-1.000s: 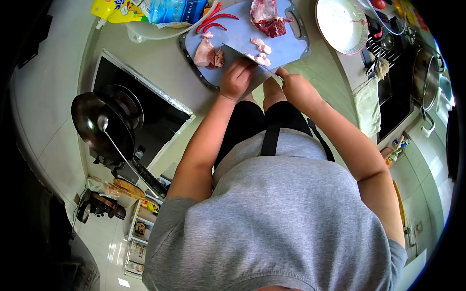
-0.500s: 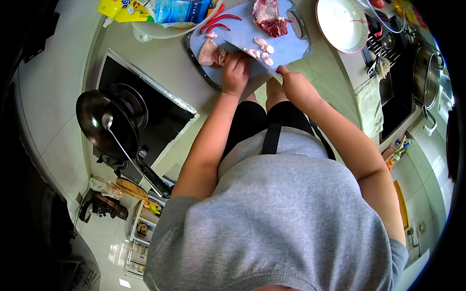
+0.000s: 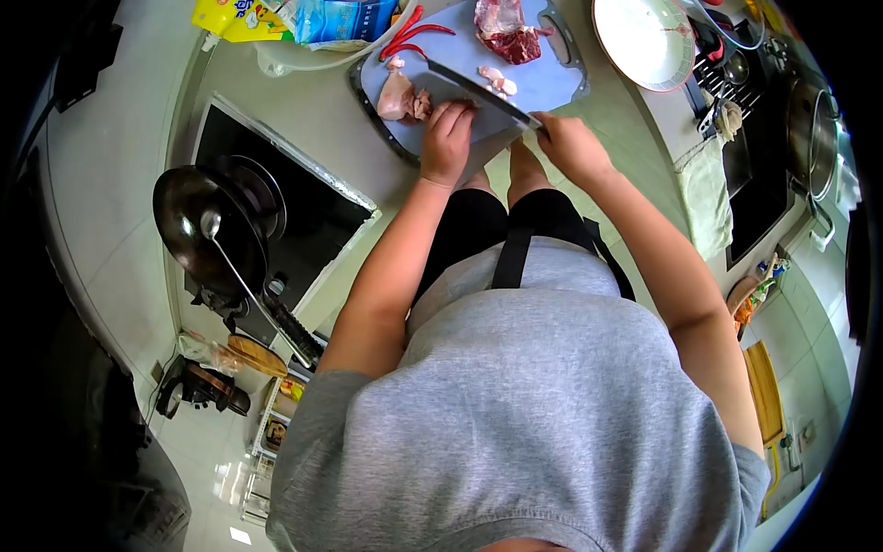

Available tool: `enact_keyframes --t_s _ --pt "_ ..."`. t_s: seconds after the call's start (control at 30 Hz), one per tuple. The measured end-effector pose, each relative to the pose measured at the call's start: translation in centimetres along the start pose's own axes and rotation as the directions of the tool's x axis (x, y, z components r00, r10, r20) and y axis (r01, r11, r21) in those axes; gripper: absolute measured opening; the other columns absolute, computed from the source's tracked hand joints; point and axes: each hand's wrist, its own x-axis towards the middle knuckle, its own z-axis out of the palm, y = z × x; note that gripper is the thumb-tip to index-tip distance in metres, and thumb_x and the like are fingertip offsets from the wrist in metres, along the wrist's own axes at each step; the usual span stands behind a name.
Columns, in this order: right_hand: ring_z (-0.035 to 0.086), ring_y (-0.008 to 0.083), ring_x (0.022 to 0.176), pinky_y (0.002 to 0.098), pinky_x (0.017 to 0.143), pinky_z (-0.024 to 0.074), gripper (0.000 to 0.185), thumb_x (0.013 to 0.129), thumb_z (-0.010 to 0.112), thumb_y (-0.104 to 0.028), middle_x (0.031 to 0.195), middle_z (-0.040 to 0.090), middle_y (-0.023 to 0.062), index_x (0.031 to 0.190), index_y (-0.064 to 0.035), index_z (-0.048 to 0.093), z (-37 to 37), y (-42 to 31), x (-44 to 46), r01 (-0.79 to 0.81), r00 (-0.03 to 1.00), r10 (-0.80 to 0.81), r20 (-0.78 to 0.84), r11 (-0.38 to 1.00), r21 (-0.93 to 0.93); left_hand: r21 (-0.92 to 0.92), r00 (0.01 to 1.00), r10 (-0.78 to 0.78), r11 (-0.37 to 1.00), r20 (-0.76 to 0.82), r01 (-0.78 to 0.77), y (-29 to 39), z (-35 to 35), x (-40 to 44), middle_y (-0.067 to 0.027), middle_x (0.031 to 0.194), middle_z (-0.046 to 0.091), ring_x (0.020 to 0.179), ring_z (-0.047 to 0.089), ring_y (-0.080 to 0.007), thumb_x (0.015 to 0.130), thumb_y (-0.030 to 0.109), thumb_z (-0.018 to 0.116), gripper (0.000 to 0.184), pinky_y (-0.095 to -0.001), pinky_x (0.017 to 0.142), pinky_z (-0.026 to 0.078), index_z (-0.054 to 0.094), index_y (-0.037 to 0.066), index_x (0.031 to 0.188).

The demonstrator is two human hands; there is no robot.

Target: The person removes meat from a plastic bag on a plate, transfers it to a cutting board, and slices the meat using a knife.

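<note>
A wide-bladed knife (image 3: pixel 480 92) is in my right hand (image 3: pixel 572 147), its blade slanting up and left over the blue cutting board (image 3: pixel 556 83). Beside the blade, on its left, my left hand (image 3: pixel 447 143) rests at the board's near edge with fingers curled; whatever lies under the fingertips is hidden. Pale meat (image 3: pixel 395 96) lies just left of that hand. Small whitish pieces (image 3: pixel 498 80) sit beyond the knife, partly covered by it. At the board's far side are a larger red piece of meat (image 3: pixel 515 46) and red chillies (image 3: pixel 414 33).
A black wok (image 3: pixel 198 221) with a metal ladle stands on the stove at the left. Food packets (image 3: pixel 340 20) lie at the back left. On the right are a white bowl (image 3: pixel 644 41), a cloth (image 3: pixel 705 198) and a steel pot (image 3: pixel 811 138).
The knife blade has tilted and now shows its broad dark side, covering some of the small pieces. My left hand has shifted slightly left, away from the small pieces.
</note>
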Motion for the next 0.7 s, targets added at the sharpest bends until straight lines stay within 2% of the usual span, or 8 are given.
enact_keyframes --t_s 0.07,0.2,0.3,0.37,0.43,0.47,0.63,0.7 --pt "0.067 0.0394 0.094 0.0490 0.081 0.0538 0.034 0.091 0.053 -0.018 0.099 0.070 0.0194 0.123 -0.0156 0.066 -1.9 -0.7 -0.5 -0.037 0.996 0.037 -0.080 0.999 0.010 -0.027 0.999 0.026 0.999 0.030 -0.025 0.0 -0.7 -0.3 -0.0116 0.106 0.065 0.100 0.063 -0.0300 0.080 -0.001 0.064 0.022 -0.0409 0.087 0.052 0.069 0.001 0.101" --pt "0.067 0.0386 0.090 0.0482 0.079 0.0543 0.034 0.090 0.053 -0.016 0.095 0.070 0.0195 0.123 -0.0138 0.065 -2.3 -1.2 0.7 0.027 0.986 -0.023 -0.165 0.999 0.022 -0.006 0.997 0.041 0.999 0.073 -0.041 0.2 -2.1 -0.3 -0.0107 0.106 0.065 0.100 0.063 -0.0289 0.081 0.000 0.064 0.021 -0.0404 0.087 0.052 0.068 0.001 0.101" --pt "0.067 0.0387 0.088 0.0483 0.078 0.0543 0.035 0.090 0.053 -0.014 0.093 0.070 0.0199 0.123 -0.0133 0.066 -2.6 -1.7 0.5 0.051 0.987 -0.042 -0.158 0.997 0.053 -0.068 0.995 -0.041 0.997 0.086 0.047 0.6 -2.4 0.7 -0.0105 0.106 0.065 0.100 0.062 -0.0301 0.081 0.001 0.067 0.022 -0.0408 0.090 0.051 0.068 0.002 0.103" --pt "0.067 0.0395 0.087 0.0483 0.078 0.0538 0.034 0.090 0.054 -0.014 0.092 0.069 0.0213 0.123 -0.0116 0.065 -2.4 -1.9 -0.1 0.046 0.987 -0.038 -0.158 0.998 0.044 -0.002 0.996 -0.077 0.997 0.037 0.077 1.2 -2.4 2.3 -0.0119 0.102 0.064 0.098 0.060 -0.0327 0.079 0.003 0.070 0.022 -0.0427 0.089 0.049 0.067 0.003 0.101" --pt "0.066 0.0404 0.086 0.0483 0.078 0.0532 0.034 0.091 0.055 -0.014 0.091 0.069 0.0227 0.123 -0.0099 0.065 -2.1 -2.0 -0.5 0.046 0.987 -0.041 -0.158 0.998 0.031 0.004 0.989 -0.122 0.993 0.080 0.122 1.5 -2.0 3.2 -0.0128 0.100 0.063 0.096 0.060 -0.0341 0.079 0.005 0.071 0.021 -0.0439 0.088 0.049 0.066 0.003 0.099" --pt "0.066 0.0405 0.086 0.0487 0.078 0.0532 0.034 0.091 0.055 -0.014 0.091 0.069 0.0225 0.123 -0.0104 0.065 -1.9 -2.0 -0.7 0.023 0.991 -0.020 -0.135 0.999 0.025 0.011 0.978 -0.167 0.986 0.122 0.167 1.7 -1.7 3.7 -0.0136 0.097 0.062 0.094 0.059 -0.0354 0.078 0.006 0.072 0.020 -0.0450 0.087 0.048 0.065 0.004 0.097" --pt "0.068 0.0383 0.088 0.0485 0.076 0.0540 0.041 0.090 0.050 -0.010 0.092 0.069 0.0218 0.130 -0.0155 0.060 -0.6 -1.4 -1.3 -0.049 0.997 0.046 -0.066 0.997 -0.054 0.021 0.981 -0.185 0.983 0.053 0.185 0.8 0.2 3.2 -0.0145 0.095 0.062 0.093 0.060 -0.0361 0.075 0.007 0.073 0.020 -0.0457 0.084 0.049 0.066 0.003 0.093" --pt "0.067 0.0416 0.085 0.0508 0.077 0.0530 0.041 0.089 0.053 -0.011 0.089 0.069 0.0241 0.130 -0.0126 0.058 -0.1 -1.4 -1.4 -0.067 0.996 0.067 -0.054 0.998 -0.008 -0.013 0.967 -0.202 0.978 0.156 0.207 0.5 0.1 2.8 -0.0142 0.094 0.064 0.091 0.061 -0.0356 0.074 0.006 0.072 0.016 -0.0460 0.082 0.050 0.067 0.003 0.089"
